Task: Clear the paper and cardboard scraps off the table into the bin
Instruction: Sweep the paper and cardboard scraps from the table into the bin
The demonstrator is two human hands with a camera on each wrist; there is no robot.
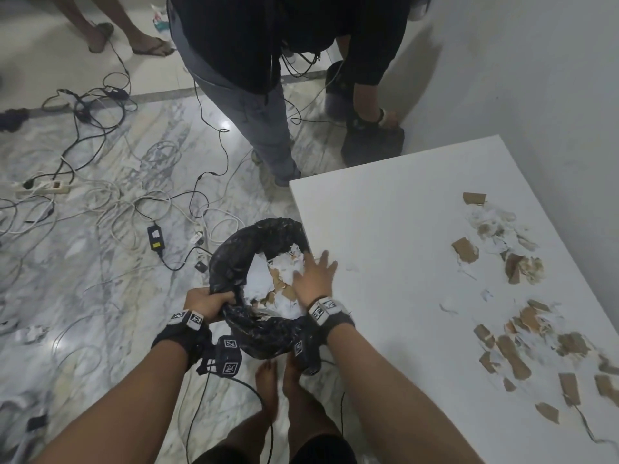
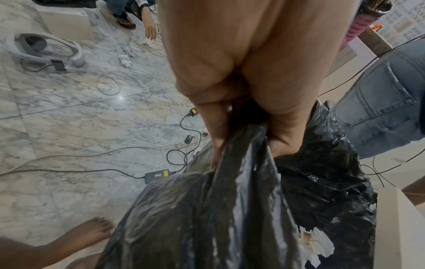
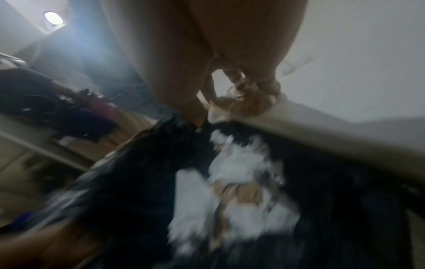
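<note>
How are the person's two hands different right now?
The left hand is curled tight, gripping the rim of the black bin bag; the right hand is spread flat with straight fingers and grips nothing. The left hand sits at the bag's near edge over the floor; the right hand reaches across the bag's mouth to the edge of the white table. Both wear a black wrist strap with square markers.

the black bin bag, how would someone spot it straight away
Find the white table; at its near-left corner the left hand grips the black bin bag by its rim. It alone is glossy black plastic, open-mouthed, and full of white paper and brown cardboard scraps.
</note>
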